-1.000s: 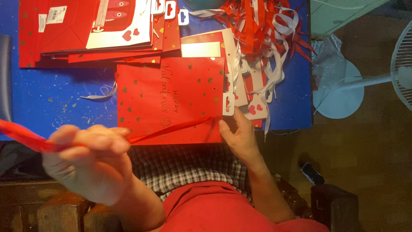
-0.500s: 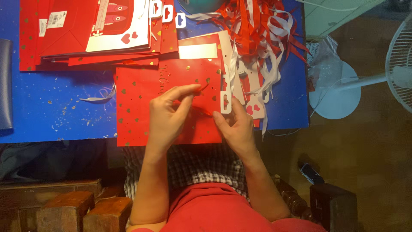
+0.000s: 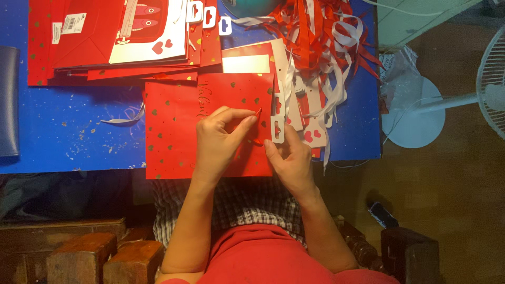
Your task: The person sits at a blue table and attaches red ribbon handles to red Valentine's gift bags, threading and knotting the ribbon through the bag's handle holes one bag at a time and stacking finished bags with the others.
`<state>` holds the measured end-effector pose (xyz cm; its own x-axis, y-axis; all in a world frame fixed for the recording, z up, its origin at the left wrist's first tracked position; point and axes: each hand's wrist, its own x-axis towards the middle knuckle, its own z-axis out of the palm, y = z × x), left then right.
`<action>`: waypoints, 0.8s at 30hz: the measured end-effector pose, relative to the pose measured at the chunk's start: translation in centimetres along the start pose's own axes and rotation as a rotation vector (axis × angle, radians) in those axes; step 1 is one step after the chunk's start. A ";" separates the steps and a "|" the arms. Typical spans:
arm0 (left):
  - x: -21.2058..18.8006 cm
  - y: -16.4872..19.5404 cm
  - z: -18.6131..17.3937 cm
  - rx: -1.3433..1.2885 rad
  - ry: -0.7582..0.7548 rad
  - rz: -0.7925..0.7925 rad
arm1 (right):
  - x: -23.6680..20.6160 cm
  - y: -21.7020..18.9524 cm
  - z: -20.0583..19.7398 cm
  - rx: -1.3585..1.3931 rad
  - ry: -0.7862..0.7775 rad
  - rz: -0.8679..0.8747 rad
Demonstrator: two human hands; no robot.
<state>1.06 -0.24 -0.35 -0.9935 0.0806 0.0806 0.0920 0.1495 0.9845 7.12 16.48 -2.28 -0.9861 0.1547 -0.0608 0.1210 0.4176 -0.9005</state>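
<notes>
A flat red paper bag [image 3: 173,126] with small gold hearts lies on the blue table [image 3: 68,137] at its near edge. My left hand [image 3: 218,142] rests on the bag and pinches the end of a thin red ribbon [image 3: 258,112] near the bag's right side. My right hand [image 3: 289,160] holds the bag's right edge, its fingers beside a white tag [image 3: 277,123] with heart-shaped cut-outs.
A stack of flat red bags [image 3: 105,39] fills the table's far left. A tangle of red and white ribbons [image 3: 321,47] lies at the far right. A dark blue object [image 3: 8,100] sits at the left edge. A white standing fan [image 3: 421,110] is on the floor.
My left hand came in from the near left, where it had pulled the red ribbon out long, and now pinches the ribbon's end on the bag. My right hand stayed at the bag's edge.
</notes>
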 end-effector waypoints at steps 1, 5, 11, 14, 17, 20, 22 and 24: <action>0.0 0.0 0.0 -0.030 0.005 -0.005 | 0.0 0.0 0.0 0.007 0.000 -0.012; 0.0 0.4 -0.5 0.110 0.005 0.010 | -0.2 -0.1 0.0 0.013 0.006 -0.061; -0.2 1.3 -1.3 0.213 0.019 0.080 | -0.2 0.2 0.1 -0.042 0.022 -0.158; -0.1 1.7 -1.2 0.245 0.032 0.087 | -0.5 0.3 0.0 -0.072 0.034 -0.223; -0.1 1.8 -1.3 0.266 0.035 0.097 | -0.7 0.2 -0.2 -0.096 0.030 -0.302; -0.3 1.6 -1.4 0.261 0.012 0.101 | -0.8 -0.4 -0.4 -0.113 0.014 -0.303; -0.4 1.4 -1.5 0.225 -0.030 0.113 | -0.7 -1.1 -0.7 -0.119 0.002 -0.309; -0.2 1.0 -1.5 0.302 -0.040 0.212 | -0.9 -1.9 -1.3 -0.166 -0.058 -0.226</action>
<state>1.27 -1.61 0.89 -0.9475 0.1783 0.2656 0.3168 0.4086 0.8560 7.91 16.71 0.01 -0.9945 -0.0083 0.1042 -0.0899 0.5776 -0.8113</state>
